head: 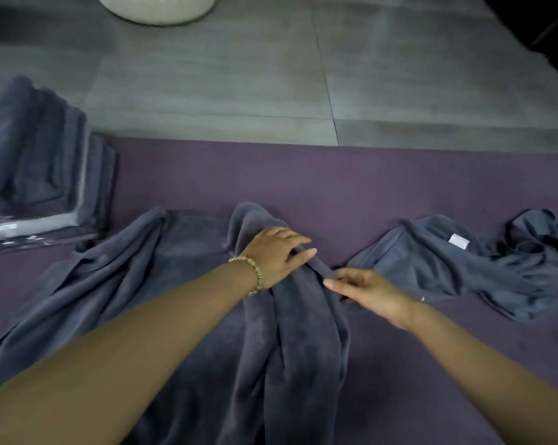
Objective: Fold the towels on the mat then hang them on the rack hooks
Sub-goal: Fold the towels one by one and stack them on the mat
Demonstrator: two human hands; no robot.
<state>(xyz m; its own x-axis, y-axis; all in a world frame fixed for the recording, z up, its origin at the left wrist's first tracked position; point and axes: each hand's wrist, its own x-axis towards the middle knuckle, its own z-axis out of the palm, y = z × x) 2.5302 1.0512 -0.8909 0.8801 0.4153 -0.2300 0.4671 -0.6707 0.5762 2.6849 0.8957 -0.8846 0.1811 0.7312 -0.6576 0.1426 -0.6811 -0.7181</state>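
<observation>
Fingers point(298, 240) of left hand point(273, 256) curled, pinching a bunched fold of grey-blue towel point(287, 348). Right hand point(369, 292) just beside it, fingertips point(330, 283) nipping the same towel's edge. Towel lies rumpled across middle of purple mat point(367, 181). Second towel point(464, 274) crumpled at mat's right end. Stack of folded towels point(30, 162) at mat's far left corner. White basket point(159, 9) on floor point(207, 75) beyond mat.

Your left arm point(127, 342) and right arm point(483, 358) are bare as far as they show. Just behind your left hand point(276, 256) you wear a bracelet point(254, 273) of small round beads, pale and gold, in one string.
</observation>
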